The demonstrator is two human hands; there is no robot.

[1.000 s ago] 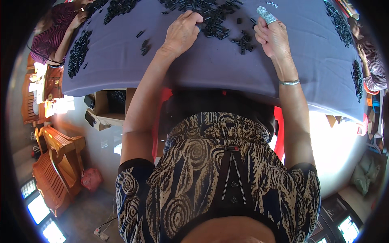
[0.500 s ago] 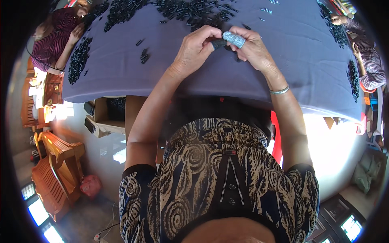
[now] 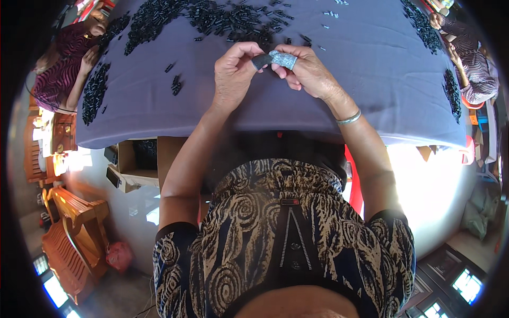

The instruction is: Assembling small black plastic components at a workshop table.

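Note:
My left hand (image 3: 235,71) and my right hand (image 3: 310,71) meet thumb to thumb over the cloth-covered table (image 3: 175,119). A dark finger cot (image 3: 261,61) covers my left thumb, and a mottled pale-blue finger cot (image 3: 283,60) is on my right thumb. Both hands are closed in a pinch; whatever sits between the fingertips is hidden or too small to name. Just beyond them lies a loose heap of small black parts (image 3: 225,21), short and tube-like. To the left of my left hand rests a little cluster of black parts (image 3: 176,85).
One person in a dark red patterned top (image 3: 66,63) sits at the left edge, another in a striped top (image 3: 480,69) at the right, each beside black parts. An open cardboard box (image 3: 127,159) stands below the table's front edge. Some small pale pieces (image 3: 330,15) lie at the back.
Both hands have shifted left and slightly toward me in the picture, still pinched together. The whole view has moved a little too.

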